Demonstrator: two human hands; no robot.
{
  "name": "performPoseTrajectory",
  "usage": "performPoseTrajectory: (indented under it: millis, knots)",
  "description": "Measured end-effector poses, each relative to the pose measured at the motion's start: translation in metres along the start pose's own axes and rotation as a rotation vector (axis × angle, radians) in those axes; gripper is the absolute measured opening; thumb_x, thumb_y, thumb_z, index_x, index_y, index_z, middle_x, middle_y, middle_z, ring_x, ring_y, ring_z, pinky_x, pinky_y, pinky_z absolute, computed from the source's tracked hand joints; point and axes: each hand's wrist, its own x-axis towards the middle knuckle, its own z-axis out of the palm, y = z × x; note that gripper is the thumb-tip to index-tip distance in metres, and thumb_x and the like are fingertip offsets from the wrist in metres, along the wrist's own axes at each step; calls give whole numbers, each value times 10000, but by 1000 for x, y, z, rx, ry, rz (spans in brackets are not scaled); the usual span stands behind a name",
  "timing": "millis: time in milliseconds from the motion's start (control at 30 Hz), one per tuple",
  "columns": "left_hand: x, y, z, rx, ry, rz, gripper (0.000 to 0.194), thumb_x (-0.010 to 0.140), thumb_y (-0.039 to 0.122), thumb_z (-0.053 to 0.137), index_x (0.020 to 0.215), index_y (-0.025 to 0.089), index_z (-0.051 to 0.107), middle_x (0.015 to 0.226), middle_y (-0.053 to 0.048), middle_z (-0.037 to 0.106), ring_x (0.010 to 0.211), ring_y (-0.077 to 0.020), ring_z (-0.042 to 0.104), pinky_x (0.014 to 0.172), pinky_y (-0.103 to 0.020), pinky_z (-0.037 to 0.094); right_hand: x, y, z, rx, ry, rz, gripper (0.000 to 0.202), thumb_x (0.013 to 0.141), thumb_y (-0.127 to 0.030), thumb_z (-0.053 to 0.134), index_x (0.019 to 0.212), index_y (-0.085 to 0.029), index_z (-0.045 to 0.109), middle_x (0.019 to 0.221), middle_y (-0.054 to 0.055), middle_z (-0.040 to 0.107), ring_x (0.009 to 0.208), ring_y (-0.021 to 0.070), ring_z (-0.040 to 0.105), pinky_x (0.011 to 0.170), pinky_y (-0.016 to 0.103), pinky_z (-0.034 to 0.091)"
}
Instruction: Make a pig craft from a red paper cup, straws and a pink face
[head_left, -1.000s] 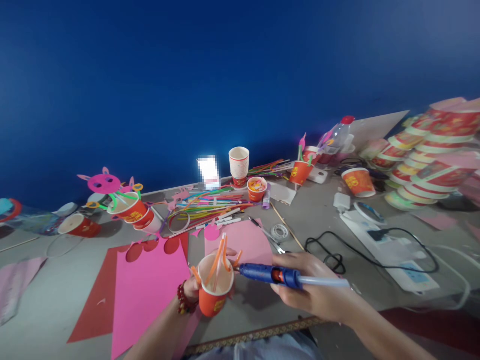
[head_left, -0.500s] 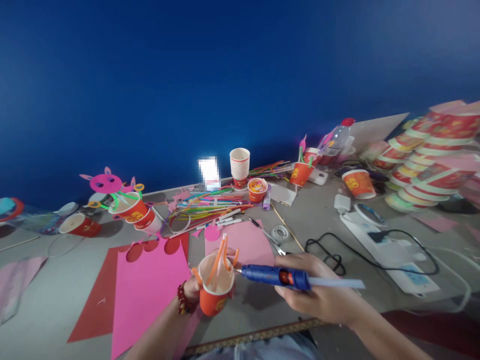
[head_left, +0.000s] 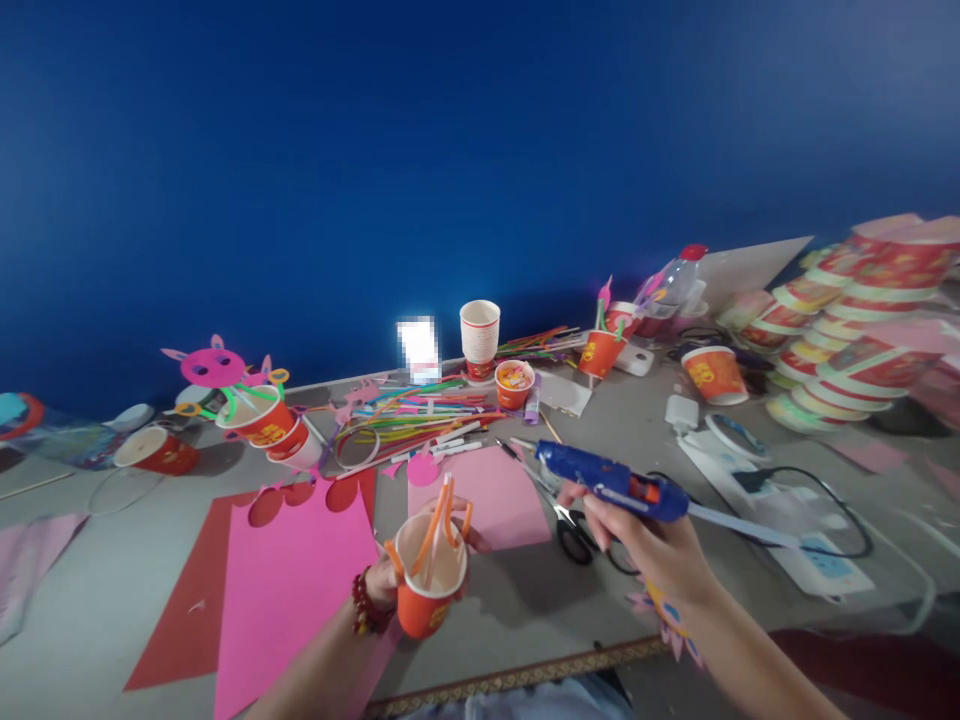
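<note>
I log the blue glue gun (head_left: 600,475), gripped in the right fingers (head_left: 621,524), now swung up and away from the orange paper cup (head_left: 424,612); nozzle contact looks finished there. Left fingers (head_left: 475,537) hold the cup near the bench's (head_left: 517,620) front edge.

1 orange-red paper cup (head_left: 420,612), pale inside with a white rim and yellow print low on its side, is held with its mouth up and leaning a little — bent orange strips (head_left: 430,537) rise from it and curl at its rim. To its right and well apart, 1 blue glue gun (head_left: 592,475) is held up, nozzle pointing left — a long translucent glue stick (head_left: 742,527) juts from its rear.
</note>
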Motion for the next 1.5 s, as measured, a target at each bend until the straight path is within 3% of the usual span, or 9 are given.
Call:
performPoseTrajectory:
  millis: [167, 300, 400, 500, 933, 1067, 1267, 1367, 1500]
  knots:
    - [-2, -3, 1, 21, 7, 111, 1007, 637, 707, 743, 1425, 187, 392, 1194, -202, 659, 662, -180, 668, 547, -266, 484, 34, 26, -29, -245, 147, -21, 416, 962, -496, 492, 849, -148, 688, 493, -10, 561, 445, 148, 517, 519, 272, 444]
    - [-4, -7, -1, 8, 42, 137, 1024, 632, 721, 745, 1429, 180, 399, 1161, -194, 669, 652, -185, 663, 552, -279, 493, 63, 60, -52, -796, 136, 8, 428, 977, -477, 394, 845, -178, 670, 526, 11, 623, 512, 193, 630, 553, 270, 482]
    - [-3, -7, 0, -1, 37, 150, 1000, 642, 708, 749, 1422, 180, 414, 1149, -188, 671, 653, -183, 663, 555, -278, 498, 79, 83, -58, -953, 144, -6, 215, 881, -357, 538, 951, -184, 645, 727, 66, 718, 659, 247, 685, 593, 290, 472]
    - [1, -3, 2, -18, -2, 148, 971, 658, 654, 770, 1425, 177, 415, 1166, -194, 662, 684, -193, 682, 569, -277, 509, 89, 97, -60, -1086, 108, -36, 215, 828, -246, 576, 1026, -173, 616, 962, 128, 730, 833, 283, 696, 666, 303, 466]
    - [11, -3, 7, -136, -27, 233, 916, 721, 637, 691, 1440, 132, 433, 1134, -213, 685, 634, -176, 662, 545, -271, 497, 108, 103, -89, -1368, 0, -125, 233, 785, -184, 643, 1018, -173, 636, 1049, 153, 717, 939, 327, 675, 810, 391, 480]
    - [15, -3, 9, -182, -42, 275, 873, 760, 642, 646, 1434, 119, 459, 1117, -212, 698, 617, -164, 647, 519, -250, 478, 87, 71, -58, -1078, 54, -193, 289, 918, -349, 569, 1158, -194, 613, 1141, 143, 703, 982, 314, 684, 823, 405, 533]
    - [17, -5, 5, -173, 7, 303, 863, 751, 654, 629, 1404, 107, 490, 1052, -197, 716, 582, -160, 632, 511, -256, 473, 51, 24, 40, -267, -431, -228, 301, 975, -397, 576, 1226, -244, 638, 1178, 89, 711, 1065, 241, 679, 939, 349, 536]
    - [15, -9, -2, -154, 11, 297, 822, 771, 670, 595, 1353, 93, 535, 994, -184, 718, 587, -169, 639, 526, -265, 473, 46, 25, 75, 6, -519, -261, 382, 968, -489, 561, 1222, -219, 651, 1208, 118, 689, 1051, 254, 678, 923, 359, 545]
    - [15, -15, -8, -160, 50, 311, 768, 777, 692, 571, 1228, 72, 616, 950, -179, 713, 592, -179, 636, 522, -271, 466, 44, 48, 96, 183, -452, -191, 491, 955, -599, 499, 1246, -227, 634, 1205, 119, 676, 1062, 281, 667, 930, 408, 537]
